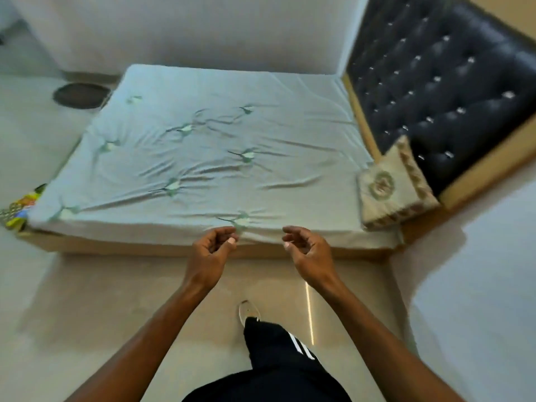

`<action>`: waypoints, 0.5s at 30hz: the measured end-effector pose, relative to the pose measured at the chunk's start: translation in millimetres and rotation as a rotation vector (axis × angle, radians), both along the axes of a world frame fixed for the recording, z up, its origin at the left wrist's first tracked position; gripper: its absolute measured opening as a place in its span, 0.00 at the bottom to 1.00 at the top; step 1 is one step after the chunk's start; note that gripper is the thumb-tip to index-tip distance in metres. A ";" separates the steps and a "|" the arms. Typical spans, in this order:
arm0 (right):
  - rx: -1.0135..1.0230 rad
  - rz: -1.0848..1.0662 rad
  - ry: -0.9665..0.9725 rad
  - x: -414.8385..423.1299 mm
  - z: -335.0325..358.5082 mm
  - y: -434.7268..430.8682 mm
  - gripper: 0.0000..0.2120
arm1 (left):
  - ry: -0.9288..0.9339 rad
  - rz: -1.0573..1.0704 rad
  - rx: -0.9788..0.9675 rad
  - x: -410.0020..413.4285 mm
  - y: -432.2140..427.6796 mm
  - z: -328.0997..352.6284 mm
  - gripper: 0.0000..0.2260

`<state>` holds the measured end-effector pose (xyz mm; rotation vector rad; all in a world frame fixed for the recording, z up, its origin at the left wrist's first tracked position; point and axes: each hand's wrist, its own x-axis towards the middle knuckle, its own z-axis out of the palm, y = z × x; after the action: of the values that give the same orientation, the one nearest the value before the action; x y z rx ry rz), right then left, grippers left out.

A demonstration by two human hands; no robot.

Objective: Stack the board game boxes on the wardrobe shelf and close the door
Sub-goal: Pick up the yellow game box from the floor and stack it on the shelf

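Both bare forearms stretched forward and slightly inward from the bottom corners, ending over the near edge of the bed [203,158]. Left hand [213,248] held knuckles-up with the wrist a little bent, fingers curled loosely toward the palm and thumb tip near the forefinger, half closed around nothing. Right hand [309,248] turned palm inward toward the left, fingers spread and bent in a loose claw, more open than the other, likewise holding nothing. A clear gap between the two, neither one touching the wrinkled pale sheet [261,134], though the left fingertips hover just beside a green printed motif at the mattress edge. Below, between the arms, a dark trouser leg [272,349] with white stripes and a pale shoe [249,310] set on the beige floor [87,300]. Colourful board game boxes [21,208] down at the far left, lying partly hidden behind the foot corner of the bed, well apart from both hands; number of boxes not clear. A patterned cushion [391,187] at the right corner of the mattress, leaning against the dark tufted headboard [452,79]. A round dark mat [81,95] on the floor beyond the bed's far left corner. Slight blur throughout.
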<state>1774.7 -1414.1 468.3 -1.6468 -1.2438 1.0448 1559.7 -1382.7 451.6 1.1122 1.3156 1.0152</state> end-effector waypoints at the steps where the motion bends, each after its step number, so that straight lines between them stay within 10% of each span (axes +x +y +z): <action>1: 0.007 0.048 0.003 -16.2 0.1 22.5 0.14 | 0.003 0.050 0.003 -15.1 12.7 2.2 0.10; 15: 0.093 0.732 0.008 -372.7 -3.1 278.8 0.13 | 0.008 0.882 0.086 -319.6 116.1 8.1 0.11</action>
<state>1402.0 -1135.3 465.2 -1.1169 -1.9225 1.3814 1240.1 -1266.6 459.8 0.5633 1.8301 1.7061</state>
